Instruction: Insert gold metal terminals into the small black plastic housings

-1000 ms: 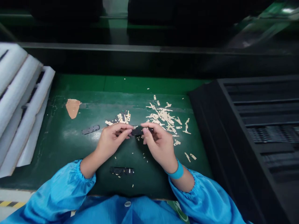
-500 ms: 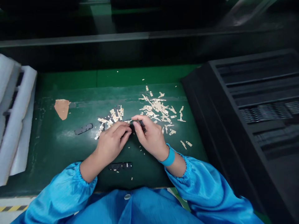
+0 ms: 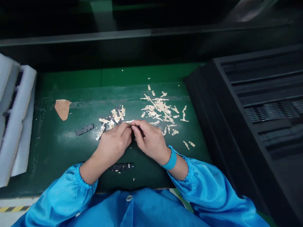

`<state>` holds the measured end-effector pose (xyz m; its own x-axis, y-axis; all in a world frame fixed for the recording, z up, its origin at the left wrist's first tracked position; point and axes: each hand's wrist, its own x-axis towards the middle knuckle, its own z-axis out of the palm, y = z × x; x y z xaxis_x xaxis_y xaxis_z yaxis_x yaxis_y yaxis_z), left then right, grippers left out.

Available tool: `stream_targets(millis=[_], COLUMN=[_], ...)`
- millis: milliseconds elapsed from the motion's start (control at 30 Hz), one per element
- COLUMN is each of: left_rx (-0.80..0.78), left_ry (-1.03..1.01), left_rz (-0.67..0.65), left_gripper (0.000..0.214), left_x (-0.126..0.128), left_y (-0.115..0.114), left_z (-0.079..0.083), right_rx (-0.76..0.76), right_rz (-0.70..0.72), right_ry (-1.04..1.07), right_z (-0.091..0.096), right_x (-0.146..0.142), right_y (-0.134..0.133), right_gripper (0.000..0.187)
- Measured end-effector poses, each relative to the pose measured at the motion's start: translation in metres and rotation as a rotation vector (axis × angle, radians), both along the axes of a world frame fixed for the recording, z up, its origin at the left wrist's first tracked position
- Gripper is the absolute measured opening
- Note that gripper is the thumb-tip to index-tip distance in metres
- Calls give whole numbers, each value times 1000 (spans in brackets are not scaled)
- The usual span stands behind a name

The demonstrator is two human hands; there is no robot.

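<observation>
My left hand (image 3: pixel 114 141) and my right hand (image 3: pixel 151 138) meet over the middle of the table, fingertips pinched together. Between them is a small dark part, almost wholly covered by the fingers. A thin pale strip (image 3: pixel 128 121) shows just beyond the fingertips; whether it is held or lies behind them I cannot tell. Past my left hand lies a pile of pale and dark flat pieces (image 3: pixel 115 116). A larger scatter of cream-coloured flat pieces (image 3: pixel 159 107) spreads beyond my right hand. One black plastic part (image 3: pixel 121 167) rests near my body, and another black plastic part (image 3: pixel 84 129) lies to the left.
White foam sheets (image 3: pixel 26 123) stand at the table's left edge. A large black slotted tray (image 3: pixel 220 126) slants along the right side. A brown scrap (image 3: pixel 62 109) lies at the back left of the green table (image 3: pixel 59 157). A dark ledge (image 3: pixel 118 34) runs across the back.
My hands have drawn closer together, and the right fingertips have shifted slightly left and down. The dark part between them is now more hidden. The black parts stay where they were.
</observation>
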<state>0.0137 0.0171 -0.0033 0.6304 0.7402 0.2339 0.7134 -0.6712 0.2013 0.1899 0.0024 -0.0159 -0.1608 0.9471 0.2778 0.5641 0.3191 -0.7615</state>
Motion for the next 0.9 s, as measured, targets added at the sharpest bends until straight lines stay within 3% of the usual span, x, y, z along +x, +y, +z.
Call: stream_targets(millis=[267, 433, 500, 567, 667, 733, 833, 900], left_rx=[4, -99, -205, -432, -781, -809, -696, -680], left_ry=[-113, -315, -556, -814, -1002, -985, -942, -966], left_rz=[-48, 32, 203, 349, 303, 193, 82, 152], left_gripper=[18, 14, 11, 11, 48, 58, 25, 8], left_x=[1, 0, -1, -2, -1, 0, 2, 2], left_y=[3, 5, 6, 5, 5, 5, 6, 6], left_z=[-13, -7, -4, -4, -8, -10, -5, 0], right_rx=[-6, -91, -204, -353, -599, -745, -872, -909], right_rz=[-6, -48, -120, -194, -167, -101, -32, 50], right_ry=[-19, 97, 279, 542, 900, 1046, 1102, 977], right_z=[0, 5, 6, 5, 2, 0, -1, 1], right_x=[0, 5, 8, 10, 6, 0, -6, -6], right_y=[1, 4, 8, 13, 16, 13, 6, 3], right_gripper=[18, 17, 16, 21, 32, 35, 34, 40])
